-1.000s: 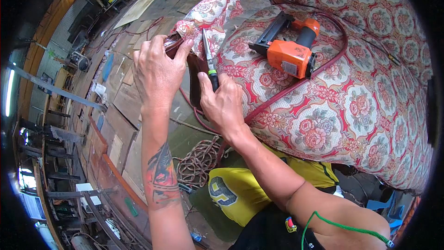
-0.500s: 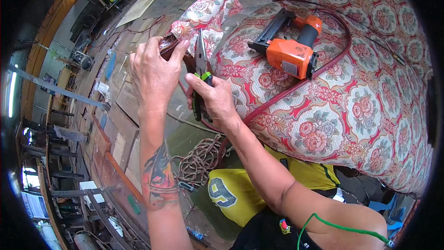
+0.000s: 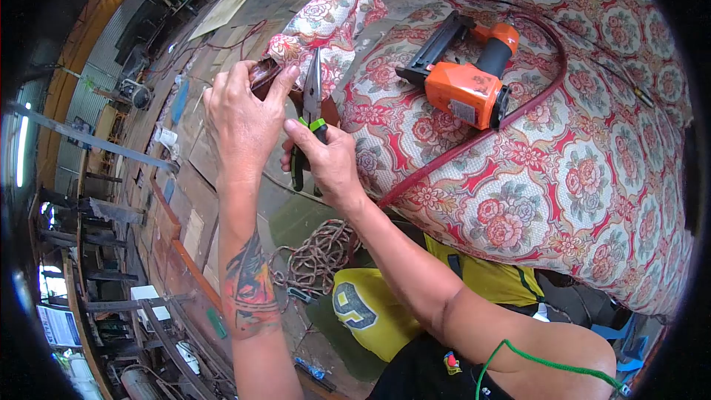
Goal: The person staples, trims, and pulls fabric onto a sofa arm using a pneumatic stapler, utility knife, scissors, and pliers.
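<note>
My left hand is wrapped round the dark wooden end of the chair's armrest, thumb on the near side and fingers over the far side. In my right hand is a pair of needle-nose pliers with black and green handles. Their jaws point up and look closed, the tip overlapping the floral fabric on the armrest pad. Right of my hands, an orange and black staple gun lies on the floral seat cushion.
A dark red hose runs from the staple gun across the cushion. Below my hands lies a coiled rope, close to yellow cloth with a number. Wooden frames and a long metal bar stand at the left.
My right hand and the pliers have shifted slightly left, toward my left hand. The left hand keeps its hold, with a little more of the wooden end showing.
</note>
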`<state>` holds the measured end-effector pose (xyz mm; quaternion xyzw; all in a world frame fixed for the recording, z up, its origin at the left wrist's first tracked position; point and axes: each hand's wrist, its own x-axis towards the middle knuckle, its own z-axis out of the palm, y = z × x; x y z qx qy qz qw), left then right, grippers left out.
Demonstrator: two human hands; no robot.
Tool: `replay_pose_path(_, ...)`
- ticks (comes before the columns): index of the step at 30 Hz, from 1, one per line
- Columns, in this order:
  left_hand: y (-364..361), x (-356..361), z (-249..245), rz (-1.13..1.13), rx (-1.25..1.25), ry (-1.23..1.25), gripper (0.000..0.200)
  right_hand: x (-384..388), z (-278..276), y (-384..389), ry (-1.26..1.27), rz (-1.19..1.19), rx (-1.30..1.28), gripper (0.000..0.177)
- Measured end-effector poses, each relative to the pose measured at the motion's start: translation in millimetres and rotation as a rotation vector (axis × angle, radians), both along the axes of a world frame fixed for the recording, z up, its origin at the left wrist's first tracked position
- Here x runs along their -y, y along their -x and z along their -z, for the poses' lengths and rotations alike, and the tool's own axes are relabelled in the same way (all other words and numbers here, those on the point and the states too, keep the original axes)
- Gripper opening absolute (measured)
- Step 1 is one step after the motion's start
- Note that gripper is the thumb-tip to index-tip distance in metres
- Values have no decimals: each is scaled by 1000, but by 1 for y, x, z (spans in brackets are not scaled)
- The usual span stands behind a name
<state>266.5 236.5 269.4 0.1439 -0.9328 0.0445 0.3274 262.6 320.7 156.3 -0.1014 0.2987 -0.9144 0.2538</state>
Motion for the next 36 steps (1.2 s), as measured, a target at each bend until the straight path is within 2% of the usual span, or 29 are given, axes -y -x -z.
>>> replay_pose_path(1,0,1,0,-2,0,4,52,-5,-3,0,4,-2,0,34)
replay_pose_path(4,2,2,4,-13,-12,17,52,-14,-5,-2,-464,214,-165,42)
replay_pose_path(5,2,2,4,-4,-17,14,52,-16,-6,-2,-461,214,-163,42)
replay_pose_path(7,2,2,3,2,-22,13,52,-25,-16,-3,-895,357,-428,37)
replay_pose_path(8,2,3,3,7,-25,4,51,-24,-15,-5,-894,357,-428,37)
replay_pose_path(10,2,2,3,10,-28,-6,51,-19,-13,-12,-942,600,-583,32)
replay_pose_path(13,2,2,4,-13,-30,-7,49,-16,-13,-18,-1002,643,-655,32)
replay_pose_path(17,3,4,5,22,-46,-2,50,-5,-13,-18,-1007,753,-601,33)
replay_pose_path(20,3,3,5,25,-47,-6,53,-5,-14,-12,-917,664,-488,35)
replay_pose_path(23,1,3,3,15,-36,-10,54,-16,-14,-6,-653,306,-260,40)
replay_pose_path(24,2,2,2,11,-29,-9,55,-11,-8,-2,-539,246,-227,40)
replay_pose_path(25,2,2,2,11,-29,-7,55,-8,-2,-2,-536,246,-227,40)
replay_pose_path(27,1,2,1,5,-21,-20,55,-7,5,0,-40,19,-46,38)
replay_pose_path(29,2,3,1,9,-18,-16,55,-7,6,1,34,-61,-37,34)
replay_pose_path(31,2,4,2,16,-14,-12,55,-3,4,-3,432,-247,159,33)
replay_pose_path(33,2,4,1,43,-24,-35,55,3,11,-1,450,-272,121,33)
replay_pose_path(35,1,3,0,39,-13,-32,55,4,17,0,202,-216,18,32)
replay_pose_path(36,1,1,0,36,-8,-33,55,4,15,-1,200,-218,20,32)
